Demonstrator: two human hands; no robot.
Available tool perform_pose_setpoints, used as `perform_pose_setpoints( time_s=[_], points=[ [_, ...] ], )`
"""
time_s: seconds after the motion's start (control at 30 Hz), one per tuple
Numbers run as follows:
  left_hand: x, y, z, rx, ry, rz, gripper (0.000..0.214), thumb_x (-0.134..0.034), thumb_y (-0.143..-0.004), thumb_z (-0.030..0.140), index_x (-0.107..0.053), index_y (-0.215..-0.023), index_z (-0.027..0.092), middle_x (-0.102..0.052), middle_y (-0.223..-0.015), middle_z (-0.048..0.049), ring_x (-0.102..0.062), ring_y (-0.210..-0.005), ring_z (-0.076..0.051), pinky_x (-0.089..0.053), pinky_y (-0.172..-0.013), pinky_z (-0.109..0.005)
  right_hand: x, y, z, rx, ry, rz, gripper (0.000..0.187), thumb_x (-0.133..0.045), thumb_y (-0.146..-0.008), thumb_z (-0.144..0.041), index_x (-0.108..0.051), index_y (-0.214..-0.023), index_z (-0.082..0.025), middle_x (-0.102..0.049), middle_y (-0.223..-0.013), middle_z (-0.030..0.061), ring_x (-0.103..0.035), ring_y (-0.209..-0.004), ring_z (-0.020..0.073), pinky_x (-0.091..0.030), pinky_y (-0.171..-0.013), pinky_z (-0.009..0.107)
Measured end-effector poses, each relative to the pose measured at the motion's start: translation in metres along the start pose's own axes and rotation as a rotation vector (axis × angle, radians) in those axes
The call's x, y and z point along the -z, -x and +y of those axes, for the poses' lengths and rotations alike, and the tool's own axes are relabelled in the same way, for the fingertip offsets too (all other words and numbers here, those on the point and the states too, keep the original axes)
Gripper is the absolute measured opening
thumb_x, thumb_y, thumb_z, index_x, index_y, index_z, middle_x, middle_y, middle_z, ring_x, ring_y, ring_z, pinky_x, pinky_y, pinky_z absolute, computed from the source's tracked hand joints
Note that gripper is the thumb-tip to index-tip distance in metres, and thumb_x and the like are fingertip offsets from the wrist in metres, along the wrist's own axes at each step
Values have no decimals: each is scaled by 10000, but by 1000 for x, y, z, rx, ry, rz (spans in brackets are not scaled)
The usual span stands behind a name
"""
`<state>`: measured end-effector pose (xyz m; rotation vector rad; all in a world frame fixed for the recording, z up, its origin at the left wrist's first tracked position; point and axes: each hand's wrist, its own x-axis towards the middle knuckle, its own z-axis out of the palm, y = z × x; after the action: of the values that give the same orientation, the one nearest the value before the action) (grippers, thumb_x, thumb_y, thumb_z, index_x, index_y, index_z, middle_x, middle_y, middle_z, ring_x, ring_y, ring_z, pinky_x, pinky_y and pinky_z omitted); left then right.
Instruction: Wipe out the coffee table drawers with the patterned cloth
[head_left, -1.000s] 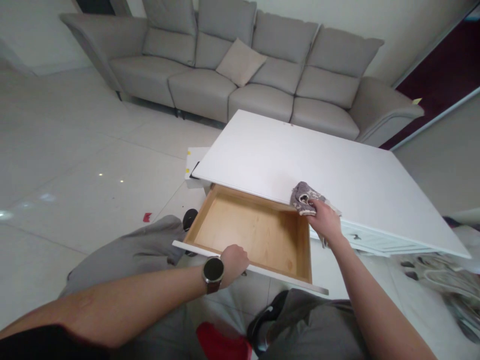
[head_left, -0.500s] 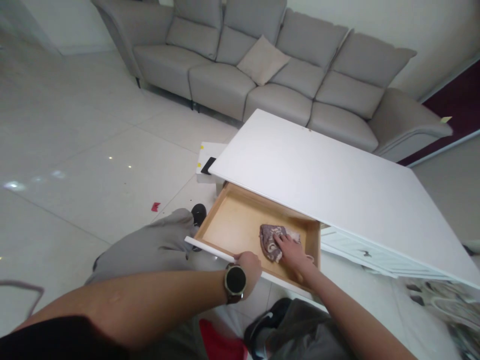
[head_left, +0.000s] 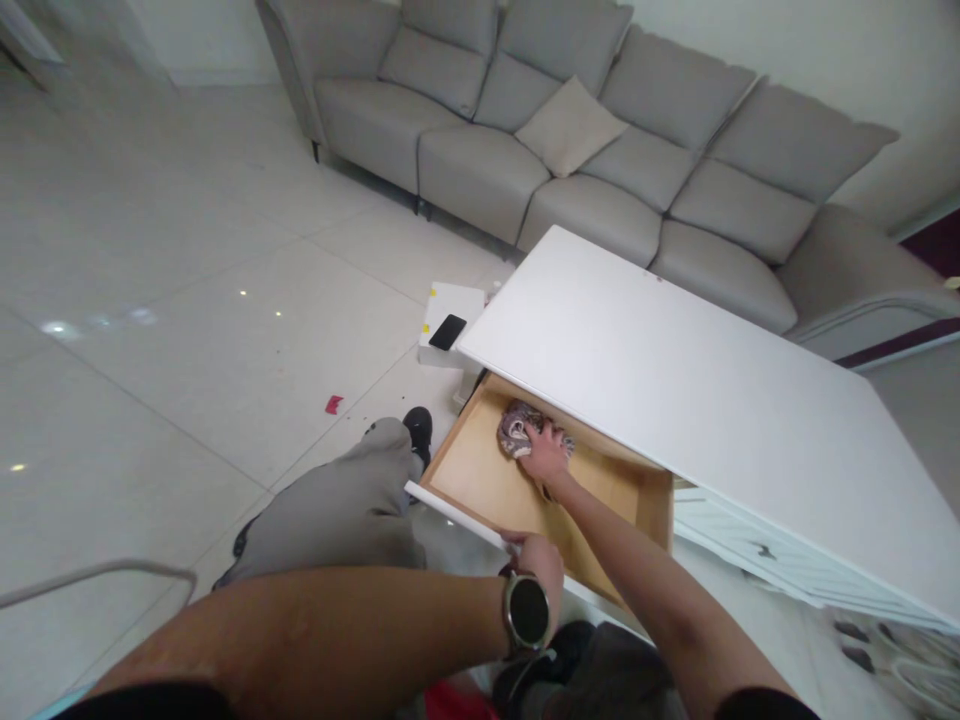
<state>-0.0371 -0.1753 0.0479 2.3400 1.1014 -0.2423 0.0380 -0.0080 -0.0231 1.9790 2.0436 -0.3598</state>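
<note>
A wooden drawer (head_left: 480, 470) with a white front is pulled out of the white table. My left hand (head_left: 541, 565), wearing a round watch (head_left: 527, 610) on its wrist, is closed over the top edge of the drawer front. Inside the drawer, my right hand (head_left: 546, 455) presses on a bunched purple-brown patterned cloth (head_left: 516, 432), its fingers bent over the fabric. The cloth lies near the back of the drawer, against the side under the tabletop. My palm hides part of it.
The white tabletop (head_left: 690, 370) overhangs the drawer, and a second drawer front (head_left: 742, 530) is to the right. A black phone (head_left: 448, 332) rests on a white box (head_left: 450, 300). A grey sofa (head_left: 480, 165) stands behind. A red scrap (head_left: 334, 404) lies on the floor.
My right hand has slid the cloth from the drawer's right side toward its back left. My left hand stays on the drawer front. The whole view has shifted slightly.
</note>
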Motion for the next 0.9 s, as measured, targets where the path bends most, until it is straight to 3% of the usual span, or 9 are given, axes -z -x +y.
perform_pose_setpoints(
  time_s=[0.1, 0.17, 0.23, 0.3, 0.4, 0.53, 0.67, 0.77, 0.9],
  points=[
    [4, 1, 2, 125, -137, -143, 400, -622, -836, 49, -852, -1057, 291, -795, -847, -146, -765, -867, -377, -596, -824, -591, 8, -21, -63, 74, -86, -19, 747, -539, -963, -561, -302, -1649, -385, -183, -1713, 137, -238, -1493, 506, -343, -1098, 646],
    [4, 7, 2, 109, -142, -71, 415, -605, -852, 63, -852, -1065, 319, -798, -840, -110, -765, -905, -368, -593, -858, -567, 12, -28, -87, 50, -106, -41, 764, -572, -946, -523, -309, -1646, -365, -127, -1735, 123, -183, -1510, 517, -307, -1113, 672],
    [2, 13, 2, 94, -201, -10, 401, -599, -855, 76, -850, -1079, 294, -803, -884, -112, -759, -959, -381, -595, -856, -543, 13, -30, -87, 73, -96, -46, 761, -590, -937, -486, -325, -1639, -362, -108, -1744, 110, -163, -1519, 508, -279, -1133, 673],
    [1, 18, 2, 95, -291, -12, 393, -603, -846, 80, -836, -1116, 245, -802, -982, -145, -751, -988, -398, -601, -830, -538, 12, -26, -65, 164, -59, -41, 740, -604, -927, -453, -363, -1622, -373, -138, -1740, 95, -171, -1523, 485, -273, -1150, 654],
    [-1, 21, 1, 102, -316, -55, 366, -605, -855, 105, -814, -1130, 225, -791, -1060, -159, -737, -1013, -417, -576, -814, -561, 6, -12, -5, 229, 12, -51, 747, -648, -884, -392, -419, -1593, -348, -203, -1719, 96, -174, -1523, 466, -297, -1160, 624],
    [-5, 18, 1, 92, -280, -70, 357, -558, -895, 167, -789, -1145, 270, -782, -1079, -102, -700, -1061, -440, -502, -802, -588, -5, 17, 89, 116, 73, -46, 745, -682, -863, -440, -458, -1557, -285, -253, -1690, 148, -233, -1504, 461, -399, -1109, 554],
    [3, 18, 3, 137, -275, -66, 375, -573, -886, 150, -803, -1163, 257, -772, -1124, -163, -698, -1067, -455, -551, -821, -576, -19, 46, 165, -82, 130, -67, 721, -605, -918, -434, -422, -1577, -204, -298, -1645, 227, -399, -1415, 454, -442, -1031, 559],
    [19, 22, 1, 70, -224, -139, 401, -562, -886, 105, -798, -1209, 136, -758, -1104, -263, -704, -1045, -493, -585, -791, -619, -29, 58, 193, -140, 161, -69, 721, -585, -924, -434, -424, -1568, -154, -330, -1610, 255, -438, -1381, 469, -400, -1064, 585],
    [32, 29, 1, 7, -257, -117, 386, -586, -877, 66, -793, -1203, 62, -753, -1063, -308, -729, -979, -486, -606, -715, -586, -46, 60, 192, -216, 29, 45, 671, -603, -878, -347, -488, -1514, -164, -431, -1519, 233, -521, -1289, 449, -406, -1077, 554]
  ],
)
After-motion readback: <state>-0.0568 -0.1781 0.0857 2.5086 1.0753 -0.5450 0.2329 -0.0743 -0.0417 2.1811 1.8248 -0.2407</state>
